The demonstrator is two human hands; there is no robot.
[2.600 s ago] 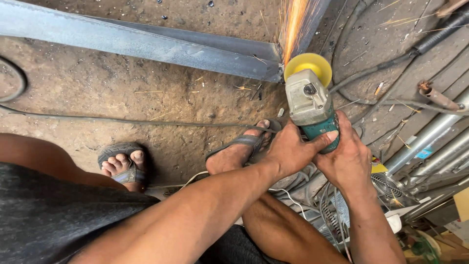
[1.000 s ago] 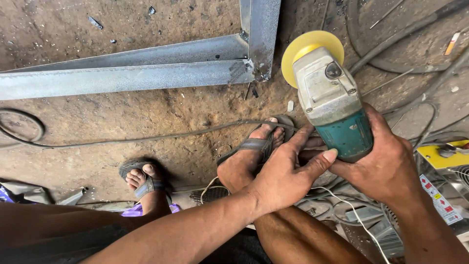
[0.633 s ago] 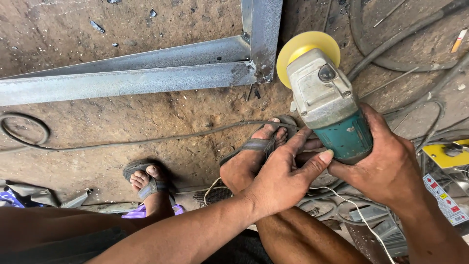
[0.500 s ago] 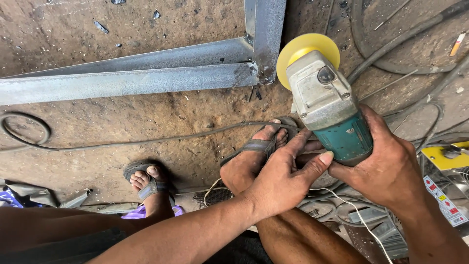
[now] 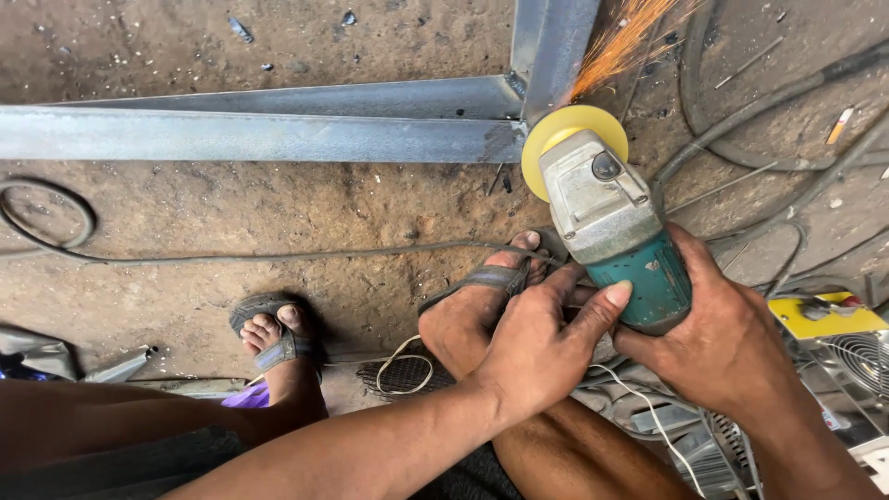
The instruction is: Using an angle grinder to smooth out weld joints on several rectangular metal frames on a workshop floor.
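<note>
Orange sparks (image 5: 622, 42) now fly; my right hand (image 5: 727, 347) and left hand (image 5: 537, 347) grip the grinder (image 5: 611, 231), its disc lowered back onto the steel frame (image 5: 542, 88) joint.

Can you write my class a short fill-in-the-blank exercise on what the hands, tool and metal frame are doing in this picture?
1. Both hands grip an angle grinder whose guard is coloured ____.
2. Orange ____ fly up where the disc meets the steel frame.
3. The left hand and right hand work above a foot wearing a ____.

Missing words: yellow; sparks; sandal
</note>
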